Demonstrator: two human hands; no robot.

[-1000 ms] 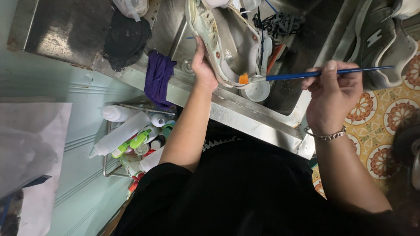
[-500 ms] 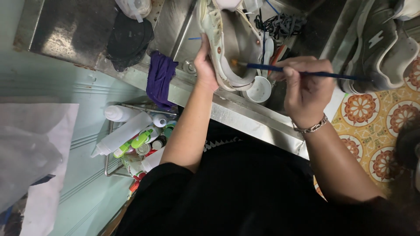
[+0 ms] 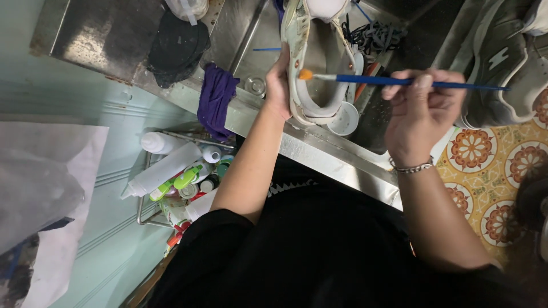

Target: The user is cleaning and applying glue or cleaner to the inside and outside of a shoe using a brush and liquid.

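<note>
My left hand (image 3: 279, 85) grips a worn white sneaker (image 3: 311, 68) by its side, holding it over a steel sink (image 3: 319, 154). My right hand (image 3: 419, 108) pinches a blue-handled paintbrush (image 3: 399, 81) that lies level, its orange-tipped bristles touching the inner heel lining of the sneaker. Just below the heel of the shoe sits a small white cup (image 3: 344, 120). A metal bracelet (image 3: 411, 167) circles my right wrist.
A purple cloth (image 3: 216, 100) hangs over the sink's edge, with a black cloth (image 3: 174, 48) beyond it. A wire rack (image 3: 177, 177) of bottles and tubes stands at the left. Black laces (image 3: 374, 35) lie in the sink. More sneakers (image 3: 508, 63) rest on patterned tiles (image 3: 485, 165) at the right.
My right hand swung the brush from the cup to the shoe, and its tip now rests on the heel lining. The left hand has kept its grip on the sneaker.
</note>
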